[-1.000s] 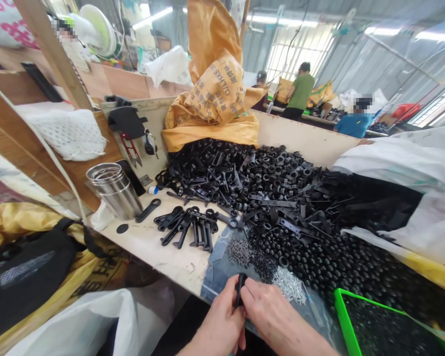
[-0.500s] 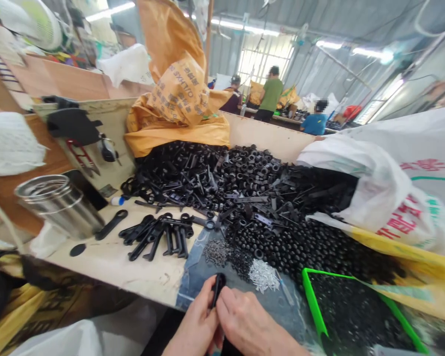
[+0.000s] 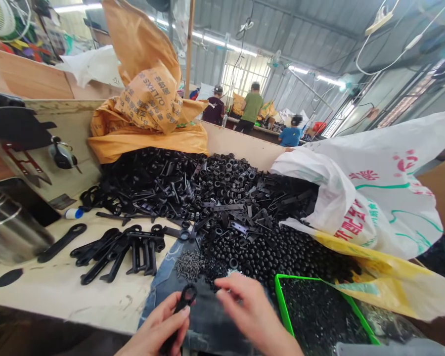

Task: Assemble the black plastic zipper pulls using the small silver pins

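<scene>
The black handle (image 3: 178,307) is in your left hand (image 3: 162,322), pinched between thumb and fingers with its ring end pointing up and away from you. Just right of that grip, your right hand (image 3: 249,301) has thumb and forefinger slightly parted, with no part visible between them. Silver screws (image 3: 235,272) show just behind its fingers. Beyond your grip lie small grey pieces (image 3: 189,265) and, farther right, black balls (image 3: 269,254). More black handles (image 3: 100,265) lie left of it; a green tray (image 3: 284,306) sits right of your right hand.
</scene>
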Available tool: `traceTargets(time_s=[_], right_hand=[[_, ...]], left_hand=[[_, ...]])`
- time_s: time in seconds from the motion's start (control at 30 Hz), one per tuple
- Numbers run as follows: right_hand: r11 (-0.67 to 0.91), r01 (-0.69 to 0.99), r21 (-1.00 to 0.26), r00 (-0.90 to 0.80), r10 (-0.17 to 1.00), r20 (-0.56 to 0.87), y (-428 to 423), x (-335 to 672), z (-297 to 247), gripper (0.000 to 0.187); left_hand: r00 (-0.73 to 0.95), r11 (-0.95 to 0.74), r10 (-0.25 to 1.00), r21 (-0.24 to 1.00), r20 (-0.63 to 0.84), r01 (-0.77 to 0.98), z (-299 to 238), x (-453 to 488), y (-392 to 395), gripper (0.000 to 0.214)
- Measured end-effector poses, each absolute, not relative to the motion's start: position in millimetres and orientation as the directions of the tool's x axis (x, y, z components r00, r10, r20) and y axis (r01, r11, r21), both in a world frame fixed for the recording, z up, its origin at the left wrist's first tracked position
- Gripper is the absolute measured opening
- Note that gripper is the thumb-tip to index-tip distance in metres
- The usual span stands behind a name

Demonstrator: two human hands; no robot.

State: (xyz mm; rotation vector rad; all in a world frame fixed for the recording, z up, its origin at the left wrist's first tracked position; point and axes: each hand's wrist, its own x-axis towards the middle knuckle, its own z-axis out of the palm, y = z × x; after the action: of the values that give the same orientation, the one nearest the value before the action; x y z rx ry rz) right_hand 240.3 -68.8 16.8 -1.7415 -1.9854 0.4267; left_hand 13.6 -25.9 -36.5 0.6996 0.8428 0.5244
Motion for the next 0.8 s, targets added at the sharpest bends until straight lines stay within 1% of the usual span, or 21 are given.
traceTargets(time_s=[0.03, 0.1, 0.17, 0.2, 0.23, 0.27, 0.37, 0.43, 0.53, 0.6, 0.63, 0.67, 0.7, 0.73, 0.77, 0.8], right_hand=[[0.049, 0.789, -0.613, 0.072, 0.983, 0.172, -66.6, 256.6, 20.1, 0.020], [-0.052, 0.757, -0.652, 0.253, 0.943, 0.218, -59.0, 288.1, 26.8, 0.032], [-0.118, 0.763, -0.635, 0.353, 0.900, 0.257, -48.5, 310.8, 32.4, 0.039], [-0.140, 0.770, -0.623, 0.381, 0.884, 0.272, -42.7, 316.9, 34.1, 0.039], [-0.157, 0.778, -0.608, 0.397, 0.873, 0.283, -36.8, 319.3, 35.0, 0.038], [-0.167, 0.788, -0.592, 0.401, 0.870, 0.288, -30.9, 318.3, 34.9, 0.036], [-0.181, 0.814, -0.552, 0.378, 0.887, 0.266, -14.4, 305.2, 30.6, 0.027], [-0.176, 0.817, -0.550, 0.357, 0.902, 0.242, -7.3, 298.4, 27.8, 0.023], [-0.144, 0.786, -0.602, 0.328, 0.922, 0.207, -9.4, 299.9, 27.5, 0.026], [-0.130, 0.720, -0.682, 0.328, 0.929, 0.169, -19.9, 302.9, 27.6, 0.034], [-0.130, 0.658, -0.742, 0.340, 0.930, 0.138, -27.2, 302.0, 26.6, 0.040], [-0.151, 0.479, -0.865, 0.391, 0.919, 0.056, -35.3, 298.3, 24.4, 0.041], [-0.166, 0.285, -0.944, 0.456, 0.890, -0.019, -43.9, 291.0, 20.8, 0.041], [-0.167, 0.118, -0.979, 0.467, 0.879, -0.093, -52.5, 280.0, 15.8, 0.042], [-0.167, -0.030, -0.985, 0.434, 0.886, -0.164, -60.6, 265.5, 9.6, 0.044], [-0.190, -0.148, -0.971, 0.366, 0.901, -0.232, -67.8, 248.5, 2.3, 0.045]], left_hand=[[0.549, 0.654, 0.676, 0.744, -0.492, -0.139, -36.4, 16.2, -24.9, 0.056], [0.480, 0.628, 0.720, 0.765, -0.501, -0.143, -36.9, 24.7, -21.9, 0.061], [0.326, 0.587, 0.797, 0.779, -0.508, -0.221, -37.6, 35.6, -16.7, 0.068], [0.247, 0.556, 0.829, 0.787, -0.502, -0.267, -37.5, 40.8, -13.3, 0.072], [0.199, 0.528, 0.849, 0.795, -0.489, -0.299, -36.9, 45.4, -9.6, 0.074], [0.192, 0.511, 0.859, 0.802, -0.474, -0.309, -35.5, 48.9, -5.7, 0.073], [0.297, 0.527, 0.840, 0.812, -0.454, -0.250, -25.9, 52.3, 3.8, 0.064], [0.353, 0.556, 0.814, 0.793, -0.460, -0.250, -15.8, 49.3, 6.7, 0.060], [0.439, 0.632, 0.758, 0.710, -0.483, -0.311, -0.7, 40.8, 7.4, 0.049], [0.489, 0.674, 0.723, 0.655, -0.488, -0.343, 6.0, 35.4, 6.8, 0.044], [0.504, 0.682, 0.716, 0.639, -0.484, -0.355, 7.9, 33.5, 6.3, 0.043], [0.513, 0.685, 0.713, 0.630, -0.478, -0.366, 9.1, 32.5, 5.5, 0.043], [0.517, 0.683, 0.715, 0.627, -0.471, -0.374, 9.6, 32.6, 4.4, 0.043], [0.518, 0.679, 0.719, 0.628, -0.464, -0.381, 9.6, 33.7, 2.7, 0.042], [0.514, 0.674, 0.724, 0.629, -0.459, -0.388, 9.4, 35.6, 0.5, 0.040], [0.508, 0.667, 0.732, 0.631, -0.454, -0.396, 9.0, 38.1, -2.2, 0.039]])
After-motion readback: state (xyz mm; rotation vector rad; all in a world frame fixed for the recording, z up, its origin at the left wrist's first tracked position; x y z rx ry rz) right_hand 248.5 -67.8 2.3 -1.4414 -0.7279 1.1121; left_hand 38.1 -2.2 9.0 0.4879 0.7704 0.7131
